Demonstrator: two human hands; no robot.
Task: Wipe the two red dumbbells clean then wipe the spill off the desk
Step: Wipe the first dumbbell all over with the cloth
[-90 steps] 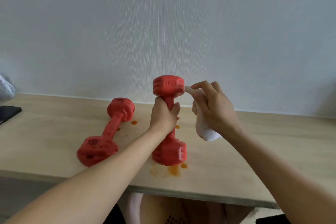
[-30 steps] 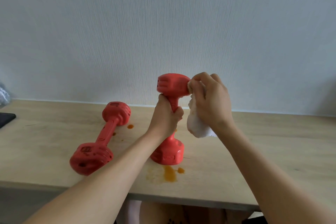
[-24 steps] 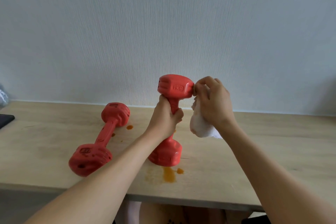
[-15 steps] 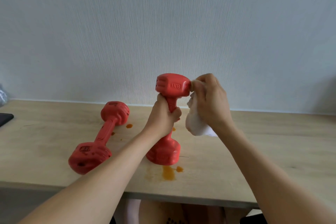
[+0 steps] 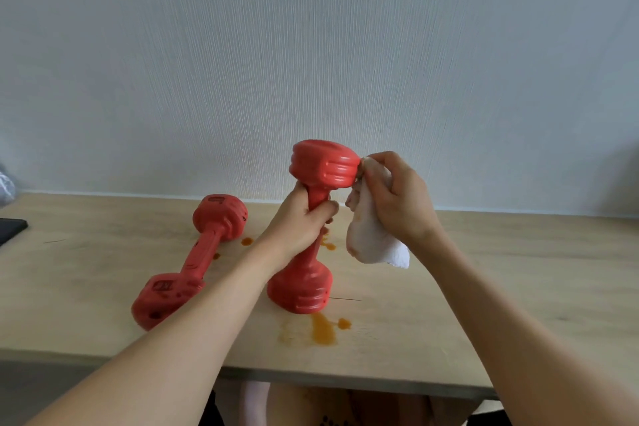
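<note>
**Two hands clean a red dumbbell**

The left hand [image 5: 304,218] wraps its fingers tight round the thin middle bar of the upright dumbbell [image 5: 311,228]. It holds the dumbbell standing on one end on the desk [image 5: 518,273], I think so the top end stays put and is easy to reach. The right hand [image 5: 397,197] pinches a white cloth [image 5: 371,239] and presses it on the side of the top end. The rest of the cloth hangs down, soft and crumpled, with faint orange marks.

The dumbbell looks hard and smooth, with ridges round its fat ends. The second dumbbell [image 5: 193,259] lies flat on the desk just to the left, with dark spots on its near end. It likely waits its turn. The desk is pale wood. The orange spill [image 5: 323,332] sits on it near the front edge, with small drops [image 5: 247,241] farther back.
</note>
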